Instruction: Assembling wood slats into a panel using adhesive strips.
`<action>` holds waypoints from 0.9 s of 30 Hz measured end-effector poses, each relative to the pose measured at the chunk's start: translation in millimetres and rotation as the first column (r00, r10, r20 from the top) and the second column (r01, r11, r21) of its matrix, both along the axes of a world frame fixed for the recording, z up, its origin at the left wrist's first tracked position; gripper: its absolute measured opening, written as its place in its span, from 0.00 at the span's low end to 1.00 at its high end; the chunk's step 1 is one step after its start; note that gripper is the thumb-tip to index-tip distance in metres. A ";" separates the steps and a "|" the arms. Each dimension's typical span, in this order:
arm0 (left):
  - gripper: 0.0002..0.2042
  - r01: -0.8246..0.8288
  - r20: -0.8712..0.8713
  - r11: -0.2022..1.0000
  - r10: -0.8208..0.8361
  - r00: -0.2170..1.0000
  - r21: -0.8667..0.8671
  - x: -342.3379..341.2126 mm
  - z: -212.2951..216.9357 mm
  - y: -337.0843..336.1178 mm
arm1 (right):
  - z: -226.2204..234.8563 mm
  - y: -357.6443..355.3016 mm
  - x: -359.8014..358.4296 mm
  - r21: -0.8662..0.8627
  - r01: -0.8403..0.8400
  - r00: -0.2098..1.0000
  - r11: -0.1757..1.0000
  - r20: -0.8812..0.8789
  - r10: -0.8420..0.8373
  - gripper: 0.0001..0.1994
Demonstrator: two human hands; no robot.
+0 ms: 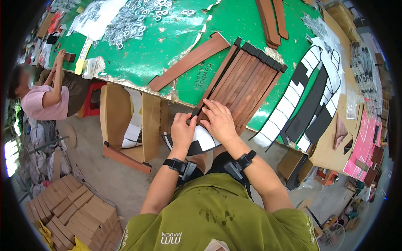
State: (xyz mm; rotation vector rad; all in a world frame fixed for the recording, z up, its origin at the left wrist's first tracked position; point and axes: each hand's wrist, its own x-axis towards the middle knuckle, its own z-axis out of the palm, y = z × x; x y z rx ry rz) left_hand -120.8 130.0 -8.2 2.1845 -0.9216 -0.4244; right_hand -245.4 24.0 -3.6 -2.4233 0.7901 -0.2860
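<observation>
Your left hand [182, 130] pinches a black end cap; your right hand [218, 119] presses flat on smooth brown slats [243, 85], long axes running up-right across the green desk [167, 54] edge.

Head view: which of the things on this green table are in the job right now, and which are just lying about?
In hand:
left hand and right hand on the near end of the row of brown slats
black-and-white sheet under the hands

Lying about:
single brown plank
pile of metal rings
curved black-and-white strips
pink sheet
</observation>
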 end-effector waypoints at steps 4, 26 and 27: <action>0.09 0.041 0.072 0.999 -0.041 0.997 0.003 1.1 -1.1 -0.2 | -2.1 1.4 -1.0 -0.020 0.011 1.000 1.000 -0.004 -0.011 0.23; 0.09 0.137 0.175 0.985 -0.154 0.972 0.109 4.1 -3.7 -3.3 | 8.8 4.9 3.3 -0.151 -0.040 0.999 0.988 -0.039 0.035 0.26; 0.09 0.157 0.193 0.981 -0.176 0.965 0.113 5.7 -3.4 -1.9 | 8.7 4.7 3.6 -0.150 -0.043 0.999 0.988 -0.039 0.037 0.26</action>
